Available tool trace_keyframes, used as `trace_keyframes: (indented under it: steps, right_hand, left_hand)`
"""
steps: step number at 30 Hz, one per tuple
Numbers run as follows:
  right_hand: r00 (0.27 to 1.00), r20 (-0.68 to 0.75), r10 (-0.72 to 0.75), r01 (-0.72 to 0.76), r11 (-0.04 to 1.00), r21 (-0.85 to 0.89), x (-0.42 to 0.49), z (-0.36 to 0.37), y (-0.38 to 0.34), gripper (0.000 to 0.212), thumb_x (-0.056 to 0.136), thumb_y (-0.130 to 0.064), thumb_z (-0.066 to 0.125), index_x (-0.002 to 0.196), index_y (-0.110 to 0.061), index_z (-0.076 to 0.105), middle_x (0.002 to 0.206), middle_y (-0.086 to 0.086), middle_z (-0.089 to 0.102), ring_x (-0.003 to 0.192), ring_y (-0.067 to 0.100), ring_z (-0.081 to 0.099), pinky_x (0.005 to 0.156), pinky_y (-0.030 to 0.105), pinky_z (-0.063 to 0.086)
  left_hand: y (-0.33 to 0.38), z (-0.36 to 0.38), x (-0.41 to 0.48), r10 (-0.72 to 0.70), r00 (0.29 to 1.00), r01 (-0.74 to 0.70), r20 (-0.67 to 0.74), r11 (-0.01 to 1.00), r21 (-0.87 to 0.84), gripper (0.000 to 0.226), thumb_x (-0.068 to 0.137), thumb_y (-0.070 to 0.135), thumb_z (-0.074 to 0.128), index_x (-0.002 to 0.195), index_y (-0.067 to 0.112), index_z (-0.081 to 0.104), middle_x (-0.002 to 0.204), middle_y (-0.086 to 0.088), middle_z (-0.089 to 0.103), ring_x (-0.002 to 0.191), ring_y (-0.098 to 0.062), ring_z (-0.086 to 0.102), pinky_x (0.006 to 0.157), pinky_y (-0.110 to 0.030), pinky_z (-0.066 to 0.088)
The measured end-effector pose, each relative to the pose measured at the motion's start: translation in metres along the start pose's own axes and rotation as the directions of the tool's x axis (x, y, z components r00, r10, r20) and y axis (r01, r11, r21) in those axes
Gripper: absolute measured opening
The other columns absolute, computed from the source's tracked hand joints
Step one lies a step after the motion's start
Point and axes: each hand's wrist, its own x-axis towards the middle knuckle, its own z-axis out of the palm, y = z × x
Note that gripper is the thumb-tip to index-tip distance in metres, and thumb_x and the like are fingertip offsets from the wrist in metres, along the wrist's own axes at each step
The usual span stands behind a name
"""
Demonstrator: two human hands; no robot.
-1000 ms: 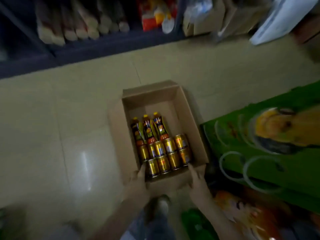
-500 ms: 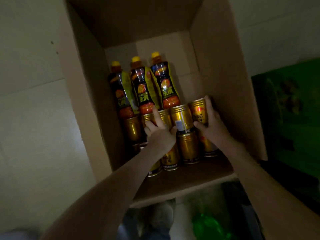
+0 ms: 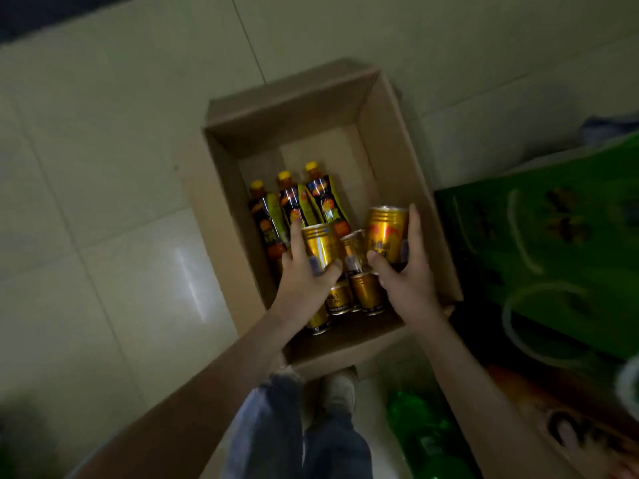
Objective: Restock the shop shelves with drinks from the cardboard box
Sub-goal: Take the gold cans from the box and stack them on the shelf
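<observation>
In the cardboard box (image 3: 390, 133) at our feet, we hold 2 gold cans, 1 per hand.

Our left hand (image 3: 304, 274) wraps fingers and thumb round 1 can (image 3: 320, 243), and our right hand (image 3: 409, 274) does the same with a second can (image 3: 385, 233). Both are raised above the remaining cans (image 3: 364, 292), which are packed at the near end of the box, with 3 yellow-capped bottles (image 3: 294, 205) behind them. The box sits on pale floor tiles (image 3: 103, 167), a green carton (image 3: 553, 236) just beside it on the right. We judge this the picking step, with the box far from emptied. Next we must carry both cans clear of the box walls to a shelf, which does not show plainly here, gripping firmly since the metal looks smooth.
</observation>
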Motion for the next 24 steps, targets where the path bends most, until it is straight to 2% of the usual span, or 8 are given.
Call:
trace_keyframes:
  steps: [3,5,7,11,14,17,21,24]
  right_hand:
    - [0.996,0.065,0.065,-0.078,0.971,0.225,-0.059,-0.015,-0.062,0.087,0.089,-0.017,0.067,0.137,-0.065,0.012,0.136,-0.015,0.038,0.117,0.004,0.050,0.093,0.037,0.052]
    - [0.993,0.090,0.073,-0.097,0.948,0.304,-0.101,-0.030,-0.097,0.084,0.089,-0.016,0.067,0.134,-0.065,0.016,0.129,-0.022,0.040,0.111,-0.005,0.050,0.082,0.020,0.052]
    - [0.993,0.099,0.066,-0.096,0.933,0.346,-0.140,-0.048,-0.128,0.083,0.087,-0.011,0.067,0.132,-0.063,0.021,0.128,-0.028,0.042,0.115,-0.005,0.050,0.081,0.016,0.051]
    - [0.993,0.117,0.005,-0.045,0.937,0.346,-0.211,-0.086,-0.180,0.086,0.085,-0.009,0.068,0.143,-0.048,0.019,0.139,-0.018,0.042,0.121,-0.004,0.050,0.096,0.023,0.048]
    - [0.994,0.105,0.000,-0.040,0.922,0.386,-0.268,-0.115,-0.205,0.089,0.080,-0.014,0.075,0.144,-0.045,0.021,0.144,-0.009,0.043,0.128,0.010,0.048,0.108,0.039,0.041]
    - [0.999,0.046,0.012,-0.030,0.906,0.421,-0.327,-0.142,-0.211,0.092,0.077,-0.022,0.076,0.147,-0.044,0.021,0.145,-0.004,0.043,0.128,0.013,0.049,0.106,0.040,0.043]
    - [0.999,-0.031,0.033,-0.014,0.874,0.486,-0.406,-0.170,-0.201,0.090,0.076,-0.025,0.072,0.144,-0.050,0.019,0.144,-0.005,0.041,0.126,0.012,0.050,0.100,0.034,0.048]
    - [0.994,-0.103,0.037,0.020,0.862,0.507,-0.472,-0.188,-0.179,0.087,0.079,-0.024,0.074,0.142,-0.052,0.019,0.143,-0.006,0.041,0.125,0.013,0.050,0.098,0.035,0.049]
  left_hand:
    - [0.049,-0.036,-0.061,0.033,0.994,-0.018,0.101,0.989,-0.148,0.103,0.074,0.040,0.072,0.147,0.049,-0.001,0.144,0.002,0.041,0.122,-0.013,0.052,0.101,-0.038,0.045]
    - [0.078,-0.058,-0.104,0.050,0.985,-0.018,0.168,0.982,-0.189,0.100,0.081,0.021,0.072,0.149,0.043,0.003,0.136,0.009,0.047,0.108,-0.001,0.060,0.084,-0.024,0.053]
    - [0.105,-0.075,-0.144,0.060,0.966,-0.006,0.253,0.978,-0.208,0.094,0.083,0.010,0.071,0.148,0.040,0.009,0.128,0.015,0.051,0.099,0.006,0.062,0.075,-0.017,0.053]
    - [0.145,-0.097,-0.211,0.015,0.919,0.046,0.394,0.988,-0.145,0.087,0.075,0.013,0.079,0.146,0.017,0.028,0.123,-0.003,0.062,0.105,-0.015,0.065,0.087,-0.033,0.053]
    - [0.172,-0.096,-0.263,0.006,0.875,0.079,0.484,0.985,-0.155,0.084,0.067,0.013,0.081,0.138,0.015,0.037,0.118,-0.008,0.064,0.103,-0.021,0.064,0.083,-0.032,0.052]
    - [0.188,-0.085,-0.312,0.043,0.832,0.049,0.552,0.987,-0.150,0.086,0.064,0.010,0.079,0.135,0.021,0.032,0.119,-0.011,0.060,0.098,-0.020,0.065,0.072,-0.029,0.055]
    - [0.196,-0.059,-0.375,0.046,0.753,0.032,0.656,0.994,-0.106,0.067,0.064,0.015,0.075,0.116,0.030,0.036,0.118,-0.009,0.057,0.102,-0.023,0.063,0.083,-0.042,0.054]
    - [0.191,-0.033,-0.426,0.029,0.698,-0.004,0.716,0.999,-0.037,0.066,0.073,0.007,0.076,0.118,0.028,0.033,0.117,-0.008,0.055,0.100,-0.022,0.062,0.077,-0.037,0.055]
